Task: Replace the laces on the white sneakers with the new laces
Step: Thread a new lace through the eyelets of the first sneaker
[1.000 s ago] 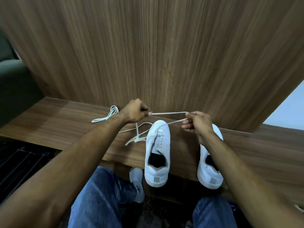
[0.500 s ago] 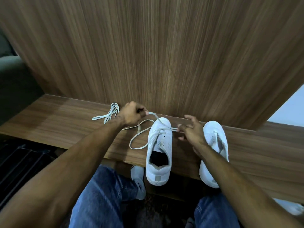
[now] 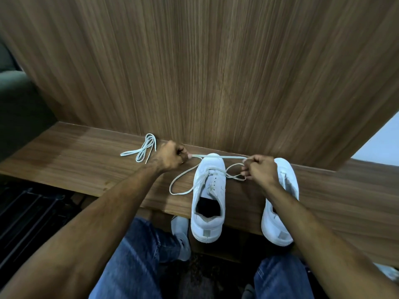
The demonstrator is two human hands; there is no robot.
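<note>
Lace span: the lace (image 3: 220,157) runs taut between the two hands, its long axis parallel to the back edge of the wooden shelf (image 3: 75,154), passing over the toe of the left sneaker (image 3: 209,190).
Left hand (image 3: 170,157): clenched around one end of the lace, near the back edge of the shelf, left of the sneaker's toe.
Right hand (image 3: 258,168): fingers curled, pinching the other part of the lace just right of the toe, with a small loop hanging beside it.
Nearer hand: by judgement, both sit about equally close to the toe, one on each side.
Slack: a wide loop of lace lies on the shelf left of the sneaker, reaching toward the eyelets.
Left sneaker: white, heel overhanging the front edge, toe toward the back; only the lowest eyelets appear threaded, though this is hard to tell.
Right sneaker (image 3: 282,203): white, partly hidden by the right forearm, also overhanging the front edge.
Spare lace (image 3: 142,149): a bundled pale lace near the back edge, left of the left hand.
Step, as judged: evening out the ends before lacing upward.
</note>
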